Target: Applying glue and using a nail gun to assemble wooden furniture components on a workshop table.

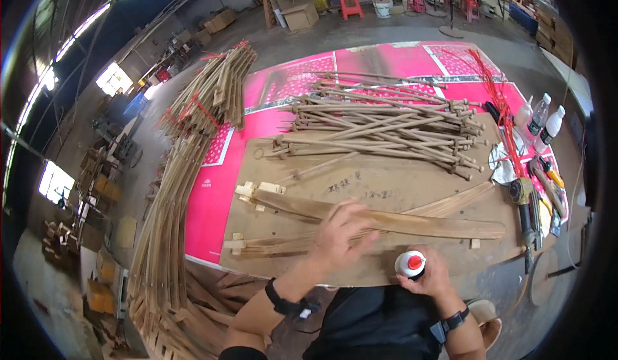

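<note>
Right fingers (439, 271): I grip a round, white, red-capped bottle (411, 264) at half-past four.
Left fingers (347, 214): loosely parted over a long, brown wooden slat (444, 225).

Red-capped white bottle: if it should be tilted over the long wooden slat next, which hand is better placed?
Probably the right hand: it holds the red-capped white bottle, on the near side of the long wooden slat. The left hand, loosely open, has no bottle.
</note>
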`<state>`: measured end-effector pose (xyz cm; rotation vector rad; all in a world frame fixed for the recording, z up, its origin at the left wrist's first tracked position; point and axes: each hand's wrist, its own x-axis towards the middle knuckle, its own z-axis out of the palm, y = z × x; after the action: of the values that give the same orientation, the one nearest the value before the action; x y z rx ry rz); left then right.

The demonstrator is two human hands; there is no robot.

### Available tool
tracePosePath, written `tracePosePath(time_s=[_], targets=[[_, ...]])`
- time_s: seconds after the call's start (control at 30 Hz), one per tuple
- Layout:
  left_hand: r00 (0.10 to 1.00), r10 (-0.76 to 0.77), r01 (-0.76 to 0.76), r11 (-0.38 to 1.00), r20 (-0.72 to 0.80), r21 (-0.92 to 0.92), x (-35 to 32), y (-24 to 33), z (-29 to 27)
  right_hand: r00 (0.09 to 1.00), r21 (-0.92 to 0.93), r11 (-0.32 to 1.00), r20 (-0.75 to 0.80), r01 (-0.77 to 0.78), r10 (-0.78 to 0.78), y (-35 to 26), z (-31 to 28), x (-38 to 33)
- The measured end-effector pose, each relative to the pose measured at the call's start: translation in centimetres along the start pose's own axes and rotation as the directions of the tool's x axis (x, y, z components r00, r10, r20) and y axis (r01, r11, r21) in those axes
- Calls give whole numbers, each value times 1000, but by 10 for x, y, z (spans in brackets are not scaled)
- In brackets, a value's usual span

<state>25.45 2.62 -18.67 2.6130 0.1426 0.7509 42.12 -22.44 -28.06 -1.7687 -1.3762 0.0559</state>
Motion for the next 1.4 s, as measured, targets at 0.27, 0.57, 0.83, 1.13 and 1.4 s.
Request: tracePosePath(time_s=[0.27,0.57,0.83,1.13,1.4], targets=[[890,391,-350,260,-233,-900,94,171,-67,993,58,992,60,-108,104,6,-8,-7],[909,345,-291,132,-232,-947,98,180,-35,994,65,993,67,-96,92,1,-5,-2],[911,342,-278,100,-229,-955,106,183,-34,983,95,982,104,-164,154,3,-2,-4],[854,508,-325,353,-113,-877,134,176,-46,971,112,968,118,-223,210,0,6,-3],[972,209,-203,977,-103,67,145,32,6,997,46,998,64,-36,33,-4,-11,7]])
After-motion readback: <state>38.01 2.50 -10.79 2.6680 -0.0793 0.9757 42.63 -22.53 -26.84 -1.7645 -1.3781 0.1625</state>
